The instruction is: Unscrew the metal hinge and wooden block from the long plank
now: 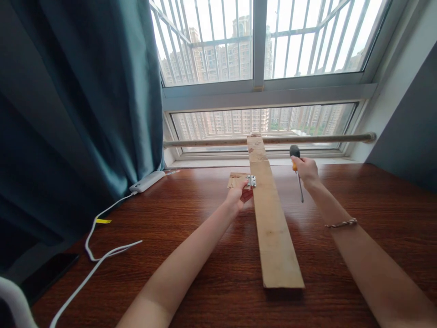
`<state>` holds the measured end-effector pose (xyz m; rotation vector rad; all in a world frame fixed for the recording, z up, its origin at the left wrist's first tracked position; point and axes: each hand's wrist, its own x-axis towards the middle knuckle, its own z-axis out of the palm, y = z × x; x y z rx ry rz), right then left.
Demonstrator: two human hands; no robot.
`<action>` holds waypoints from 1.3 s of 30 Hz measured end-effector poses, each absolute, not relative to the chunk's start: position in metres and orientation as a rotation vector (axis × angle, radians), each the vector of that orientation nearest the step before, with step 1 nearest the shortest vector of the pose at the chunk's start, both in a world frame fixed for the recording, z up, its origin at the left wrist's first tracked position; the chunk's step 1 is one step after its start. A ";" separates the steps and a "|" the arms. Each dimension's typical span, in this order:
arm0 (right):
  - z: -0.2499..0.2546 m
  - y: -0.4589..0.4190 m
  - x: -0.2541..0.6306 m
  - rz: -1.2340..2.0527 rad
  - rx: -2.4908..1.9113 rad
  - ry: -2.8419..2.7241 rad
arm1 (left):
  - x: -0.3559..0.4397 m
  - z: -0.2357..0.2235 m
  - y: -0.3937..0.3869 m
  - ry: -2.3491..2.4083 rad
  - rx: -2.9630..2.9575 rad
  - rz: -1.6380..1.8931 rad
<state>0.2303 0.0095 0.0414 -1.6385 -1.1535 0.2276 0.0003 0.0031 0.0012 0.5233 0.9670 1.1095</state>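
A long wooden plank (273, 223) lies lengthwise on the dark wooden table (205, 255), its far end leaning on a horizontal rod (317, 138) by the window. A small wood block (235, 180) sits at the plank's left edge, joined to it by a small metal hinge (251, 181). My left hand (239, 193) is closed on the block beside the hinge. My right hand (305, 169), to the right of the plank, grips a screwdriver (297, 173) with a black and orange handle, its shaft pointing down toward the table.
A white power bank (147, 181) with a white cable (102, 246) lies at the table's left. A dark phone (48, 275) rests at the near left edge. A teal curtain (75, 105) hangs on the left. The barred window (259, 64) is behind.
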 end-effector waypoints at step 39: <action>0.041 0.013 0.154 0.288 -1.534 -1.855 | 0.018 0.003 0.004 0.877 0.362 1.289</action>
